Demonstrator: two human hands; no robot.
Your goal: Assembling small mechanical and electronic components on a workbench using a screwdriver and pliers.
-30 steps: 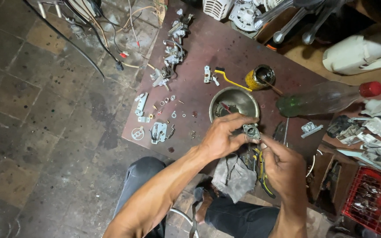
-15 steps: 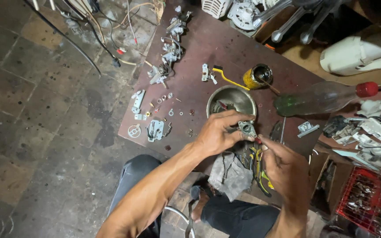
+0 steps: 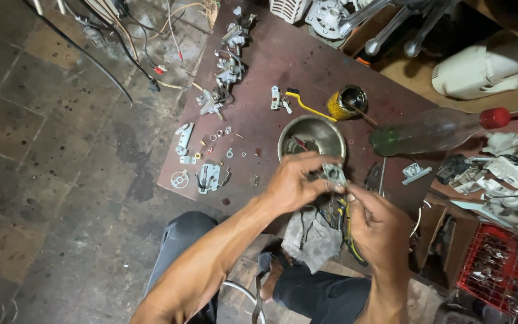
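My left hand (image 3: 294,183) grips a small grey metal part (image 3: 334,174) between thumb and fingers, held over the near edge of a dark red board (image 3: 283,60). My right hand (image 3: 379,225) pinches the same part from below, with yellow and dark wires (image 3: 348,231) hanging from it. Just beyond the part stands a round metal bowl (image 3: 312,137) with small pieces inside. A grey rag (image 3: 310,237) lies under my hands, on my lap.
Small metal parts (image 3: 208,177), washers and switch assemblies (image 3: 228,66) lie on the board's left side. A yellow tin (image 3: 346,102), a yellow-handled brush (image 3: 304,105) and a lying clear bottle with a red cap (image 3: 436,131) sit right. A red crate (image 3: 499,270) stands at lower right.
Both hands stay on the grey part near the bowl; the fingers have shifted slightly around it. The view has moved a little.
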